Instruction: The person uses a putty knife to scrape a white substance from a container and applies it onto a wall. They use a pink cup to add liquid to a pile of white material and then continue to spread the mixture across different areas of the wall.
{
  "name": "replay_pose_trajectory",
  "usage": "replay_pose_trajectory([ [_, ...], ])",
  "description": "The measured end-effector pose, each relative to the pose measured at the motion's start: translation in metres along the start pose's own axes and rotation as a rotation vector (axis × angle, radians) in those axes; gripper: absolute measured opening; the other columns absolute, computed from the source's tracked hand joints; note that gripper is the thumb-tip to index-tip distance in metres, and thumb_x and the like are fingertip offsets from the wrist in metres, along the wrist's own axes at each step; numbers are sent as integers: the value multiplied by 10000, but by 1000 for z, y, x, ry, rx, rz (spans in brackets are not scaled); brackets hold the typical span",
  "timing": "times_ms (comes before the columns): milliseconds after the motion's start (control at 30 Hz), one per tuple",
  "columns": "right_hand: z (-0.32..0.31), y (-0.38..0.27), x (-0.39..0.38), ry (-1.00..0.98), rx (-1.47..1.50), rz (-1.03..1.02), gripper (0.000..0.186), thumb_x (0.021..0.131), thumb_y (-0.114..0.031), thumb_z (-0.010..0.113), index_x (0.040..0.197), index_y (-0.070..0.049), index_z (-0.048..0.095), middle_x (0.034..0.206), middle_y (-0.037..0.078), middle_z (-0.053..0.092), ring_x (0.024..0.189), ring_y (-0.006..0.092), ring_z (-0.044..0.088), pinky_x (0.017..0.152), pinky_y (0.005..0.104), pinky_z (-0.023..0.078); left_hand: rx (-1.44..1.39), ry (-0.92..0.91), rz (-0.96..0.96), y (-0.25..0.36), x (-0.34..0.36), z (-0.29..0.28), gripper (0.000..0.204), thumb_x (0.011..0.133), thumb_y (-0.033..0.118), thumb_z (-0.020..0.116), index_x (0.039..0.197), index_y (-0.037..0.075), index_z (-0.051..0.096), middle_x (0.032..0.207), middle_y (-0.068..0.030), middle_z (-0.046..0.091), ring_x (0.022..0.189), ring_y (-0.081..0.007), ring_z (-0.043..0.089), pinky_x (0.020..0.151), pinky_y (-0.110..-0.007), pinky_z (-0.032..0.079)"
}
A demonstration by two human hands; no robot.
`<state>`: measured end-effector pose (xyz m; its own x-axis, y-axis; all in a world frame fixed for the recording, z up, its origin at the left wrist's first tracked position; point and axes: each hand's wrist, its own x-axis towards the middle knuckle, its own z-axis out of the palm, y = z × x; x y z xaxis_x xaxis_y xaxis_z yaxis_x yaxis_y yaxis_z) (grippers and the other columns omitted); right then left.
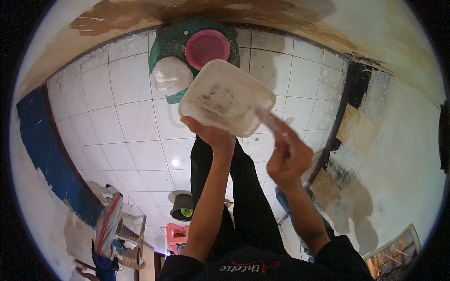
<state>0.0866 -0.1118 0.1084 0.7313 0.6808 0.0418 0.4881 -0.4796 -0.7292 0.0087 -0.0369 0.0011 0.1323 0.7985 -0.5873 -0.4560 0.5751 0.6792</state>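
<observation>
My left hand [211,133] grips a square whitish plastic container [220,96] from its lower left edge, held tilted in front of me, with greyish smears on the inside. In my right hand [290,157] is a pale, flat hand tool [272,122], blurred, its upper end at the container's right inner part; its exact kind is unclear. Beyond the container, a pink basin [206,40] and a white bag or wrapped lump [169,75] rest on a green mat or sheet [161,37] on the tiled floor.
Walls with peeling paint surround the white tiles [126,119]. Behind me are a dark bucket [180,203], a red plastic object [176,234] and a chair [133,239] with things on it. A wooden lattice frame [393,250] is at lower right.
</observation>
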Motion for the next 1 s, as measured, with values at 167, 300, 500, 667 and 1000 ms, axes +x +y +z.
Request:
replay_pose_trajectory([
  [167, 3, -7, -3, -191, -90, -14, 267, 899, 51, 535, 1140, 30, 648, 905, 153, 732, 658, 85, 666, 551, 205, 479, -171, -22, -37, 4, -6, 18, 708, 974, 658, 183, 1361, 78, 309, 1329, -112, 418, 1273, -237, 438, 1076, -395, 372],
  [300, 0, -7, 3, -127, -37, -32, 257, 908, 15, 531, 1138, 14, 644, 993, 178, 713, 842, 234, 718, 698, 315, 564, -53, 6, -18, 4, 0, 20, 751, 963, 673, 221, 1383, 60, 330, 1359, -123, 418, 1277, -248, 433, 1073, -392, 367],
  [500, 0, -9, 29, -323, -50, 44, 263, 900, -34, 551, 1153, -12, 624, 909, 232, 688, 755, 336, 709, 629, 390, 552, -108, -59, -173, 3, 2, 22, 668, 974, 623, 300, 1365, 86, 376, 1267, -135, 486, 1181, -284, 512, 998, -427, 456],
  [667, -17, -23, 49, -409, -155, 108, 242, 913, -59, 526, 1147, -3, 555, 828, 258, 655, 742, 428, 664, 605, 448, 522, -213, -160, -409, -5, 6, 18, 683, 958, 624, 363, 1334, 57, 437, 1235, -148, 545, 1135, -285, 555, 969, -423, 478],
  [1000, -9, 6, 42, -570, -187, 271, 235, 912, -89, 533, 1124, 12, 532, 757, 276, 629, 691, 446, 646, 567, 469, 510, -175, -166, -622, -9, -3, 16, 763, 923, 694, 363, 1288, 37, 493, 1154, -142, 593, 1016, -247, 623, 891, -386, 522],
])
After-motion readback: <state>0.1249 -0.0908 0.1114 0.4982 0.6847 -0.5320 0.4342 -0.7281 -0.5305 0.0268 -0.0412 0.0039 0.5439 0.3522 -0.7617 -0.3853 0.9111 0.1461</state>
